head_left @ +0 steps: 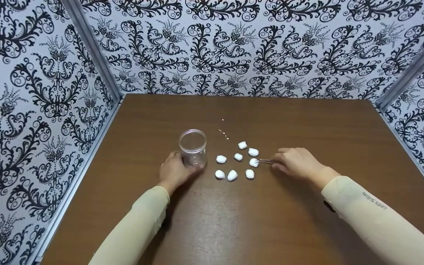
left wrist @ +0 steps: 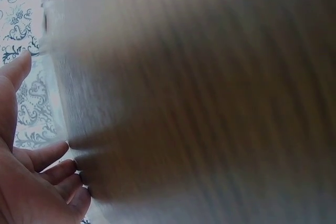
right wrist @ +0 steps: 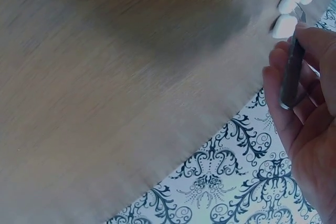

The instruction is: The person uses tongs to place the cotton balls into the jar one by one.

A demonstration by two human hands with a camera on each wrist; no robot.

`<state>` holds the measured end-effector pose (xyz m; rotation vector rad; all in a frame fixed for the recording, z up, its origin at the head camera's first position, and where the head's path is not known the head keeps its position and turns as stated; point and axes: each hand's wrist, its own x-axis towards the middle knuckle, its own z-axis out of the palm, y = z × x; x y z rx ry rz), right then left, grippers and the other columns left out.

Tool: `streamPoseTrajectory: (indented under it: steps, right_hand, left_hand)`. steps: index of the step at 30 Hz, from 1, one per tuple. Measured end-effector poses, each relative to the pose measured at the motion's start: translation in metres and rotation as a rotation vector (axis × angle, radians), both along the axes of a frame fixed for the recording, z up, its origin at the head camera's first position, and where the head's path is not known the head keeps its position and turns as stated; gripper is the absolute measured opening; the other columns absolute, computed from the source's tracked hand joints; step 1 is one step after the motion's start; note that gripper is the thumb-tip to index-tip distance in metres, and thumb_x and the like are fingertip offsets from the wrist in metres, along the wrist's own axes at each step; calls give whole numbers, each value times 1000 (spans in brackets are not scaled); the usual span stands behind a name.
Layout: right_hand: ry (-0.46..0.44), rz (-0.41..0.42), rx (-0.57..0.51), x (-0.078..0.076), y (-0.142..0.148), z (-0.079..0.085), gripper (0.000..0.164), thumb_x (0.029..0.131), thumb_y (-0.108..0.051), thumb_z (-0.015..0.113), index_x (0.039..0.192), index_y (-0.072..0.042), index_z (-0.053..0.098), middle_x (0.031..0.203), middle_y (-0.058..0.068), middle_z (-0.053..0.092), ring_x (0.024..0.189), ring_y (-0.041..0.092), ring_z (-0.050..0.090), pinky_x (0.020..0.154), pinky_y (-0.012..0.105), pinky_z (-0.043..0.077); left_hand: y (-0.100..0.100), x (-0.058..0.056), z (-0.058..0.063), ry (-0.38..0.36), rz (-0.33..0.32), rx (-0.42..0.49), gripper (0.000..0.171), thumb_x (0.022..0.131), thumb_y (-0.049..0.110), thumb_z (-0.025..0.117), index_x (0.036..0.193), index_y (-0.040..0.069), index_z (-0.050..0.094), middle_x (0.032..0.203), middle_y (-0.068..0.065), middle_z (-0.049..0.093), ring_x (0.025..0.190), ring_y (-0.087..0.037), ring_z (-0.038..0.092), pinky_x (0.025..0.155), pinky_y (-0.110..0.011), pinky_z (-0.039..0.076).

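Note:
A clear jar (head_left: 193, 145) stands upright on the table (head_left: 271, 121). My left hand (head_left: 177, 170) is cupped round its lower part, thumb in front; in the left wrist view that hand (left wrist: 39, 182) shows a raised thumb and bent fingers, and the jar is hard to make out. My right hand (head_left: 298, 162) pinches metal tweezers (head_left: 266, 161), whose tips touch a white cotton ball (head_left: 254, 163) on the table. The right wrist view shows the tweezers (right wrist: 293, 72) between thumb and fingers, with cotton balls (right wrist: 285, 27) near the tips.
Several other cotton balls (head_left: 232, 175) lie loose between the jar and my right hand. Small bright specks (head_left: 223, 133) show on the table behind them. Patterned walls (head_left: 219, 48) enclose the table at the back and sides, with metal posts (head_left: 94, 48) at the corners.

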<state>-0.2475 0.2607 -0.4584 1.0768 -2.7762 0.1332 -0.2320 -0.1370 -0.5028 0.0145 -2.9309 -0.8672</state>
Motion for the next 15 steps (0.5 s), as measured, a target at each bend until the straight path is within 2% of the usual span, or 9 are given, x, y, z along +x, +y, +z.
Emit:
streamPoseTrajectory:
  steps: [15]
  right_hand:
    - [66,50,4,-7,0,-6,6,87,-20,77,90,-14,76,78,-4,60,58,16,55,51,43,47]
  left_hand:
    - [-1,0,-1,11,6,-4,85,71,63,79,127,1,62,124,-13,61,117,-34,56,97,-54,42]
